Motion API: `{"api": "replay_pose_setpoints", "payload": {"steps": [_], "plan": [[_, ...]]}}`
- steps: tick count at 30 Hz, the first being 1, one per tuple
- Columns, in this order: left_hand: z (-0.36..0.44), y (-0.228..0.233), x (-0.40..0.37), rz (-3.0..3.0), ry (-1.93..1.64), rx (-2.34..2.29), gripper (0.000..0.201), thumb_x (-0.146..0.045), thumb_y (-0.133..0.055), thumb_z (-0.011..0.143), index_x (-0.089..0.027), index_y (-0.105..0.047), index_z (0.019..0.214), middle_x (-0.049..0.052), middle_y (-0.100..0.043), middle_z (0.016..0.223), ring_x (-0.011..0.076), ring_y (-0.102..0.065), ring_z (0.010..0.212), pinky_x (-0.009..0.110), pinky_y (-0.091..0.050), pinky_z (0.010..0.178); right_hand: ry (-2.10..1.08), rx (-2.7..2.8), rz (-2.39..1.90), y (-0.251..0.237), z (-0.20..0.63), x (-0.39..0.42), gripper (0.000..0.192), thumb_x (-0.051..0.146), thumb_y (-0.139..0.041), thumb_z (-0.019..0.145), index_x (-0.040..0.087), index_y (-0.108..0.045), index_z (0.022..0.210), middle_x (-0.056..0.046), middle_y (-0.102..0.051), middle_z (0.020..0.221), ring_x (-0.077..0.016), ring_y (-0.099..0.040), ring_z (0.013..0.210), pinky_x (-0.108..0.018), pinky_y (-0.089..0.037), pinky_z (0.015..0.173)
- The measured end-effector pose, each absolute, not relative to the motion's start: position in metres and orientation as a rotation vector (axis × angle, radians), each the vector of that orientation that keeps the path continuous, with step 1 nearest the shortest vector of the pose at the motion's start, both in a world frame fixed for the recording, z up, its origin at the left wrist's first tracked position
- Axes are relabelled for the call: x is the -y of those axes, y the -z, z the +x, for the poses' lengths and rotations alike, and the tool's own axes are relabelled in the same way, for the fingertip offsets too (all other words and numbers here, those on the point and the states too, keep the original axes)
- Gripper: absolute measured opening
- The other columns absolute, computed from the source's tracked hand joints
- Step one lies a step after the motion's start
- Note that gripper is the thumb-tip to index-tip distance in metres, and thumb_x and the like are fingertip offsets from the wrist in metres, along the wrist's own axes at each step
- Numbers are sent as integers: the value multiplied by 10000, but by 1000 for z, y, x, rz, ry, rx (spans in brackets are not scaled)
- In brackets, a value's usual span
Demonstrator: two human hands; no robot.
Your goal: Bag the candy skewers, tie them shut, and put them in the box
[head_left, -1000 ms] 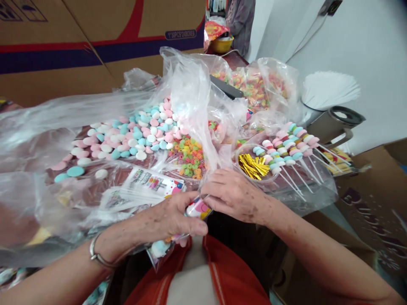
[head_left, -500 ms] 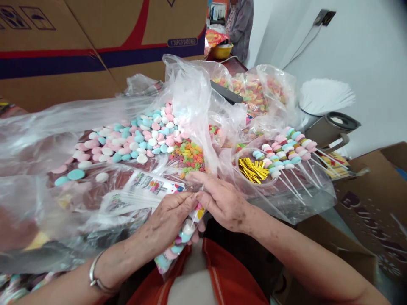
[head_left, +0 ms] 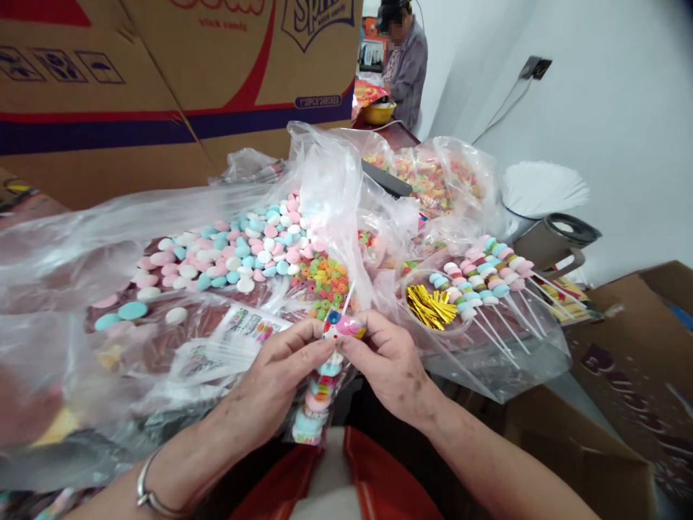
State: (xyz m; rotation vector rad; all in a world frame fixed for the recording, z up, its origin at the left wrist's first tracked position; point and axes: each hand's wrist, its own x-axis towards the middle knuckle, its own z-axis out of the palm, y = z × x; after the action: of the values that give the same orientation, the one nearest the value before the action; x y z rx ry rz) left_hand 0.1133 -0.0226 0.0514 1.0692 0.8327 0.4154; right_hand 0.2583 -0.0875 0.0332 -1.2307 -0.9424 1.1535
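Observation:
Between my two hands is a candy skewer in a printed clear bag (head_left: 319, 393), its candy end pointing down toward my lap and its white stick up. My left hand (head_left: 289, 365) pinches the left edge of the bag's top. The opposite edge is pinched by my right hand (head_left: 387, 357). Beyond them lie small ring gummies (head_left: 322, 282) and a heap of pink, white and blue candies (head_left: 227, 249). To the left, a stack of printed bags (head_left: 232, 339) rests on the plastic. Gold twist ties (head_left: 430, 307) fill a clear round tub, beside several unwrapped candy skewers (head_left: 487, 274).
A large cardboard carton (head_left: 178, 79) stands behind the candies. White sticks (head_left: 544, 189) and a grey jug (head_left: 557, 242) are by the wall. An open cardboard box (head_left: 574, 440) sits at lower right. A person (head_left: 408, 65) stands at the far end.
My hands have come apart slightly and turned, so the bag's printed top now shows between my fingertips. The bagged skewer hangs more upright. The view has tilted up a little.

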Motion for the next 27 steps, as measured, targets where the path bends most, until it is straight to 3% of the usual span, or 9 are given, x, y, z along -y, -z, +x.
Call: {"api": "replay_pose_setpoints", "payload": {"steps": [4, 8, 12, 15, 19, 21, 24, 27], "plan": [[111, -53, 22, 889, -380, -838, 225, -357, -711, 784, -170, -588, 760, -27, -548, 595, 97, -481, 489, 190, -364, 428, -1319, 831, -1032, -26, 261, 87, 195, 324, -696, 781, 208, -567, 868, 36, -603, 745, -118, -570, 650, -238, -500, 612], [107, -52, 16, 883, -177, -768, 187, -305, -709, 742, -140, -623, 717, 46, -650, 565, 146, -589, 479, 230, -465, 465, -1388, 1007, -925, -19, 270, 86, 319, 288, -728, 771, 216, -605, 1057, 19, -628, 838, -125, -604, 739, -258, -519, 698], [104, -46, 9, 749, 127, -721, 250, -346, -604, 747, -106, -667, 720, 132, -691, 565, 203, -627, 414, 238, -447, 355, -1022, 1442, -985, -17, 280, 87, 90, 224, -611, 892, 174, -686, 892, -27, -653, 843, -138, -606, 805, -278, -499, 774], [102, -43, 6, 702, 136, -656, 391, -414, -554, 799, -61, -708, 737, 125, -673, 580, 136, -537, 336, 195, -344, 274, -770, 1592, -1023, -19, 281, 88, 142, 203, -539, 937, 178, -672, 894, -39, -657, 821, -145, -601, 807, -284, -500, 773], [99, -46, 3, 744, 121, -543, 314, -369, -649, 795, -71, -727, 855, 107, -679, 677, 95, -527, 408, 165, -333, 333, -715, 1555, -1103, -20, 276, 90, 173, 225, -494, 962, 184, -652, 904, -34, -655, 821, -142, -611, 793, -274, -501, 761], [98, -49, 3, 806, 122, -533, 246, -327, -646, 830, -89, -704, 802, 69, -634, 648, 81, -507, 427, 161, -312, 360, -774, 1469, -1138, -19, 272, 91, 167, 220, -499, 958, 180, -651, 905, -32, -663, 847, -135, -619, 791, -257, -499, 748], [98, -51, 2, 897, 85, -547, 297, -302, -598, 886, -104, -638, 669, 33, -561, 570, 70, -452, 428, 176, -254, 375, -804, 1421, -1276, -17, 270, 94, 187, 220, -481, 968, 173, -641, 884, -20, -654, 799, -130, -608, 723, -240, -490, 666], [98, -49, 1, 952, 48, -566, 349, -300, -569, 905, -114, -603, 611, 18, -519, 505, 79, -431, 416, 201, -261, 390, -338, 1607, -1490, -18, 272, 102, 223, 206, -455, 978, 161, -653, 887, -42, -644, 773, -159, -582, 727, -283, -476, 681]]}}
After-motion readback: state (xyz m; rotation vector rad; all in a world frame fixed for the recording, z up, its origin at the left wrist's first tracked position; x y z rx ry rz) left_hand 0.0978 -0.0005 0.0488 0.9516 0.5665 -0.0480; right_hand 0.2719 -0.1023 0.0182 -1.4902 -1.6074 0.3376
